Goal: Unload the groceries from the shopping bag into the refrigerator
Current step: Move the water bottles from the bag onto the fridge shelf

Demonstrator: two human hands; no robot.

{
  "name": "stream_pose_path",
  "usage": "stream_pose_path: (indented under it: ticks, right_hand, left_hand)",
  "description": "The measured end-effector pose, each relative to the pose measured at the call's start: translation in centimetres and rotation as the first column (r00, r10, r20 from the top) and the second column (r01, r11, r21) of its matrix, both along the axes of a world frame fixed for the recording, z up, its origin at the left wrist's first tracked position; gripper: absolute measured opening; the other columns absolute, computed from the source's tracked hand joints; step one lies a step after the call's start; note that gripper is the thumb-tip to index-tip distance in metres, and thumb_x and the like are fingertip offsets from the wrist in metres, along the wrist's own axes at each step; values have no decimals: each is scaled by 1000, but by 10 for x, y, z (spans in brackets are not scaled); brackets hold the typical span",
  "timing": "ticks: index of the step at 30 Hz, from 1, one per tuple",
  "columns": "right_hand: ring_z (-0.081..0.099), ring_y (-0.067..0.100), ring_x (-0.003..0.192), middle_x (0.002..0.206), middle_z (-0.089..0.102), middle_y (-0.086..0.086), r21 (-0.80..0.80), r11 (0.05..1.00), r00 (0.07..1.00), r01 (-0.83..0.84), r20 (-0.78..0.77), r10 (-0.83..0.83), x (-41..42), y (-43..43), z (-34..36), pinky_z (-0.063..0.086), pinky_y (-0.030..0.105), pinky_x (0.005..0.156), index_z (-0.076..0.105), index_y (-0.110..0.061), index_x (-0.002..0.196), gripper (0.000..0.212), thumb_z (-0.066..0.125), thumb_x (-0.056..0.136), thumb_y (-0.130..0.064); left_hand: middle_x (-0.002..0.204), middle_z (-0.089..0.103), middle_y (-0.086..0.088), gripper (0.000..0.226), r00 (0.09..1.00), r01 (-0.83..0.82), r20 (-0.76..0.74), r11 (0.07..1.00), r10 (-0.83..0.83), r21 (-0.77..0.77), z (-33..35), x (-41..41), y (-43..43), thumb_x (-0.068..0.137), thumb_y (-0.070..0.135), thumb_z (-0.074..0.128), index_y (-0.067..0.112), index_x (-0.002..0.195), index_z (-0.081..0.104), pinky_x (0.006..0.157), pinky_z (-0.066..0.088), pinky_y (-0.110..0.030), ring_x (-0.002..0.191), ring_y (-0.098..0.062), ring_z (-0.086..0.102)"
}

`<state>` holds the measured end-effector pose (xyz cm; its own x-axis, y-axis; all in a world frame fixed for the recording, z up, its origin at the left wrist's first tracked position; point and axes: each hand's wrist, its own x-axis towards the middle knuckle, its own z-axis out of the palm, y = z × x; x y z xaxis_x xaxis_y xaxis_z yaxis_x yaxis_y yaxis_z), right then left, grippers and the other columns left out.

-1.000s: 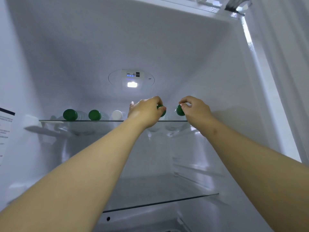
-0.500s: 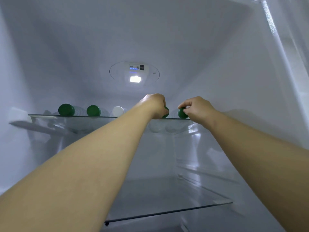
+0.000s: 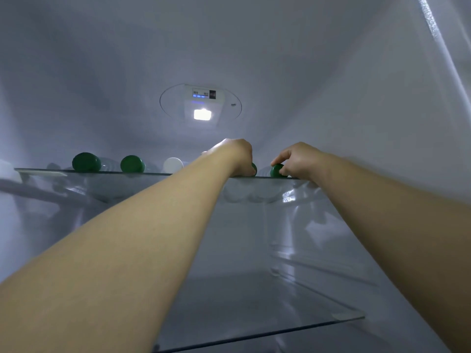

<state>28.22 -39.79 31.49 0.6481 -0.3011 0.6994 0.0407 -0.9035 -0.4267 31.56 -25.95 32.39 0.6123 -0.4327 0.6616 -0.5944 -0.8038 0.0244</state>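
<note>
I look up into the refrigerator from below its top glass shelf (image 3: 178, 173). Bottles lie on that shelf with their caps toward me. My left hand (image 3: 238, 156) is closed over one bottle whose green cap (image 3: 254, 169) just peeks out by my fingers. My right hand (image 3: 297, 160) pinches the green cap (image 3: 276, 171) of the bottle beside it. Further left lie two more green-capped bottles (image 3: 85, 162) (image 3: 132, 164) and a white-capped one (image 3: 173, 164). The shopping bag is out of view.
A ceiling lamp and control panel (image 3: 202, 108) glows above my hands. A lower glass shelf (image 3: 293, 329) spans the compartment below my forearms. White side walls close in at left and right; the right wall (image 3: 382, 123) runs close to my right arm.
Both hands have stayed on the two green-capped bottles and pushed slightly further in along the top shelf. My view has moved closer and tilted up into the compartment.
</note>
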Motion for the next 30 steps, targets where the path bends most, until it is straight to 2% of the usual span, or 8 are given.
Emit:
stream_pose_path:
  ticks: [4, 8, 10, 14, 18, 22, 25, 30]
  right_hand:
    - [50, 20, 92, 123, 57, 8, 6, 1000, 1000, -9, 3, 9, 2, -2, 1, 40, 25, 74, 67, -20, 105, 31, 49, 90, 0]
    - [48, 20, 89, 117, 59, 9, 23, 999, 999, -22, 29, 22, 3, -2, -1, 39, 22, 60, 67, -19, 107, 31, 49, 91, 0]
    - [49, 20, 92, 111, 56, 6, 44, 999, 998, -26, 50, 24, 1, -3, -4, 38, 21, 60, 65, -20, 111, 31, 50, 91, -3]
    - [54, 25, 110, 126, 55, 6, 33, 999, 992, 22, 125, -26, -3, -1, -10, 44, 28, 88, 54, -23, 126, 40, 55, 88, -11]
    - [54, 26, 109, 125, 55, 6, 59, 997, 962, 43, 268, -57, -13, 6, -21, 45, 37, 92, 50, -21, 127, 39, 50, 89, -12]
    - [51, 27, 111, 122, 58, 5, 62, 993, 896, 101, 427, -118, -24, 28, -32, 42, 36, 90, 51, -21, 124, 35, 49, 89, -17]
    - [50, 25, 109, 120, 58, 2, 67, 994, 852, 87, 512, -109, -35, 50, -43, 39, 35, 86, 53, -21, 122, 34, 51, 88, -19]
    - [49, 23, 110, 120, 58, 1, 25, 996, 860, 84, 504, -85, -59, 70, -81, 41, 36, 88, 54, -23, 122, 35, 52, 87, -24]
  left_hand:
    - [115, 53, -8, 29, 1000, 2, 7, 1000, -2, -2, 1, 3, -2, 91, 26, 52, 12, 117, 57, 88, 45, -38, 93, -27, 50]
    - [117, 54, -8, 29, 1000, -10, 10, 1000, 10, -13, 1, 6, -3, 90, 24, 53, 13, 116, 57, 95, 45, -41, 103, -28, 53]
    - [117, 55, -7, 28, 1000, -13, 2, 1000, 13, -25, 0, 8, -4, 90, 23, 52, 14, 116, 58, 96, 44, -42, 104, -28, 53]
    - [106, 49, -2, 35, 1000, 25, 13, 996, -24, -88, -3, 6, -4, 90, 22, 50, 24, 125, 49, 97, 42, -40, 94, -26, 52]
    - [100, 47, -1, 36, 988, 40, 153, 985, -14, -166, -8, -3, -1, 92, 21, 45, 27, 128, 44, 86, 35, -33, 88, -25, 46]
    - [114, 58, -8, 32, 947, 81, 322, 971, -4, -226, -17, -12, 7, 92, 21, 45, 19, 123, 50, 85, 32, -32, 109, -29, 47]
    - [117, 59, -7, 31, 911, 103, 413, 956, 21, -276, -27, -26, 17, 91, 22, 46, 18, 121, 53, 86, 34, -33, 112, -29, 47]
    - [110, 60, -2, 26, 877, 107, 478, 944, 57, -311, -62, -46, 38, 92, 25, 47, 20, 116, 56, 84, 35, -33, 108, -26, 47]
